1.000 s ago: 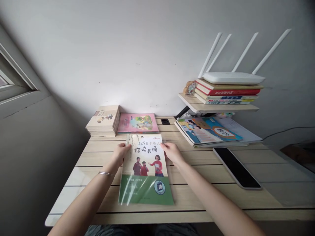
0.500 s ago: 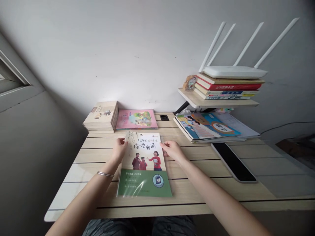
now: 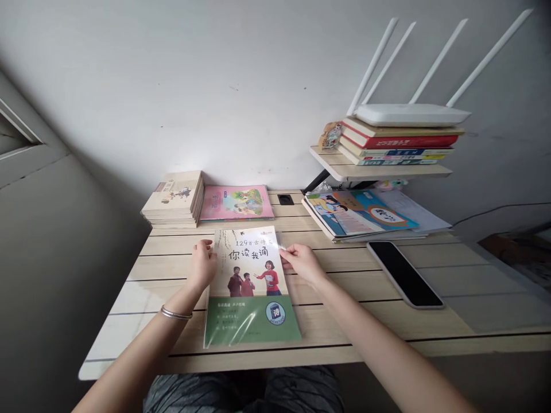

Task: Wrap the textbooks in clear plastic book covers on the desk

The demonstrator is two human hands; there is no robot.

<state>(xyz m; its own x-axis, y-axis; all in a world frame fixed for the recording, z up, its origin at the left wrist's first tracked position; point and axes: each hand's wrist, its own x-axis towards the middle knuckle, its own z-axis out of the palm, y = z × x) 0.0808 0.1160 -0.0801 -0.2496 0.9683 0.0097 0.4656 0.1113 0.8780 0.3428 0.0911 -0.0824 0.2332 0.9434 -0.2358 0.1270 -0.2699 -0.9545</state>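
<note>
Left hand [image 3: 205, 265] and right hand [image 3: 305, 264] at either side of a green-and-cream book [image 3: 249, 281]

We see the green-and-cream book lying face up at the lower centre of the frame, on the slatted table [image 3: 144, 293], inside a clear cover [image 3: 207, 339] that catches the light near the bottom. At the book's upper right edge, our right hand pinches the rim of the clear cover between thumb and finger. Our left hand, a silver bangle [image 3: 176, 314] on its wrist, sits at the upper left edge with its fingers curled; we cannot tell whether they grip anything.

Left of centre, beyond the book, we have a stack of beige books [image 3: 174, 201], with a pink book [image 3: 236, 202] just beside it. Right of centre lie blue-covered books [image 3: 365, 213], and nearer us a dark-screened phone [image 3: 404, 274]. At the upper right, a white router [image 3: 413, 115] with four raised antennas tops a pile of books [image 3: 400, 143] on a small shelf [image 3: 387, 171].
</note>
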